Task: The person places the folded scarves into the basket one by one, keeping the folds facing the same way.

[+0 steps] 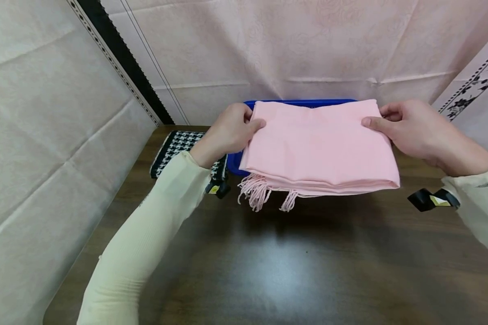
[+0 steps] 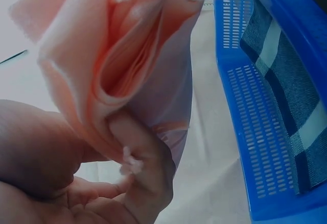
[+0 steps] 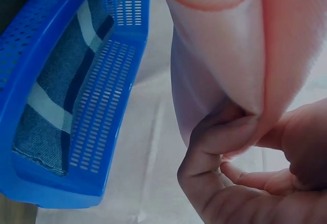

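A folded pink scarf (image 1: 319,144) with fringe (image 1: 255,190) along its near left edge is held up between both hands. My left hand (image 1: 235,128) pinches its left side, thumb on top and fingers beneath. On the opposite side my right hand (image 1: 415,131) grips the far right corner the same way. In the left wrist view the scarf's layers (image 2: 138,55) hang over the curled fingers. Behind and below the scarf stands a blue perforated basket (image 3: 115,96), mostly hidden in the head view. Inside it lies a dark blue cloth with pale stripes (image 3: 71,76).
A black-and-white houndstooth cloth (image 1: 180,143) lies on the brown wooden table (image 1: 276,266), left of the basket and partly behind the left forearm. Pale patterned fabric (image 1: 309,49) hangs behind the table, and more covers the left side.
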